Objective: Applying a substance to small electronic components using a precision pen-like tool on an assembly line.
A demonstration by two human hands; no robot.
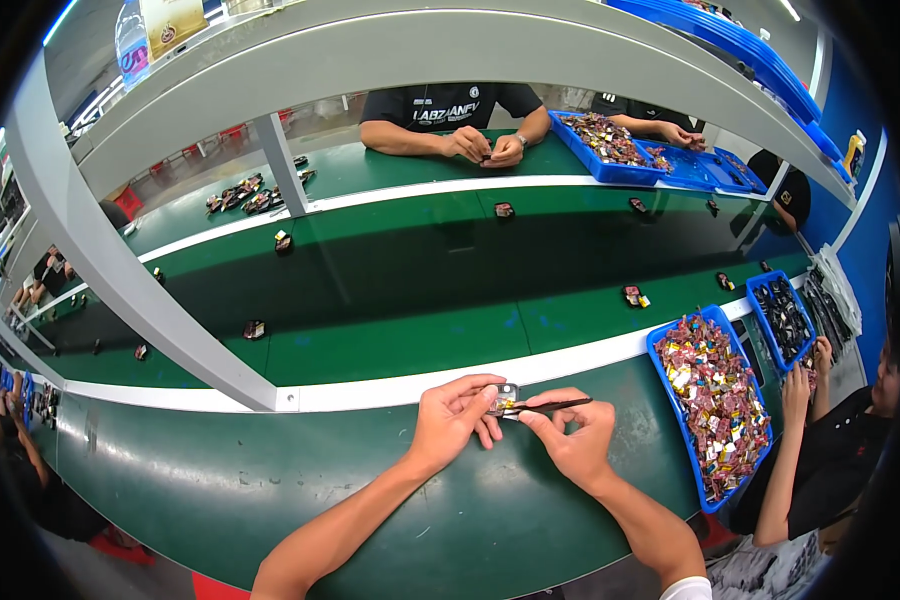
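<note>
Above the near green bench [270,490], my left hand [450,420] grips a small grey-and-black device casing [506,392] between thumb and fingers. My right hand [577,440] pinches slim dark tweezers [560,405], their tip at the casing's lower edge. Fine parts inside the casing are too small to make out. To the right of my hands stands a blue tray [660,365] heaped with small reddish-brown, white and yellow parts [710,400].
Beyond a white rail [390,394] runs a green conveyor belt [420,340] carrying spaced small assemblies [255,329]. A grey post [170,270] rises at left. At right, a co-worker's hands [800,385] are near a blue tray of black parts [782,318]. Another person [450,125] works opposite.
</note>
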